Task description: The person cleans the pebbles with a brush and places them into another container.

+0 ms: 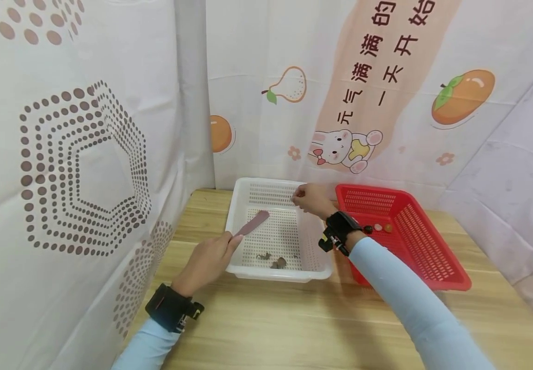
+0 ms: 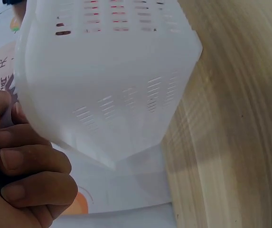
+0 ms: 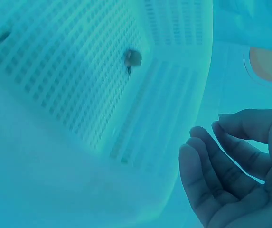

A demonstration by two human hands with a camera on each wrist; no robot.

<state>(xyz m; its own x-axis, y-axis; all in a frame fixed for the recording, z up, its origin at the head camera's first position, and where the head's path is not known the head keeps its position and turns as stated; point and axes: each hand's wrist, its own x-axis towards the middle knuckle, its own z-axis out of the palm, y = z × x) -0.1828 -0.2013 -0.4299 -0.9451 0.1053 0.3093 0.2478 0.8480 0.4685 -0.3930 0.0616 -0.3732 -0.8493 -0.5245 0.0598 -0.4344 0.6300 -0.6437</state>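
My left hand grips a mauve spatula, its blade reaching over the left side of a white perforated basket. In the left wrist view the curled fingers wrap a dark handle. Small grey-brown lumps lie on the basket floor near its front; their kind is unclear. Above the basket's back right rim hovers my right hand. The right wrist view shows its thumb and index tips close together, the other fingers loosely bent, and nothing visible held. One blurred lump appears inside the basket there.
A red perforated basket stands to the right of the white one, with a few small stones on its floor, black, pink and orange. Both rest on a wooden table. Printed curtains hang behind and at the left.
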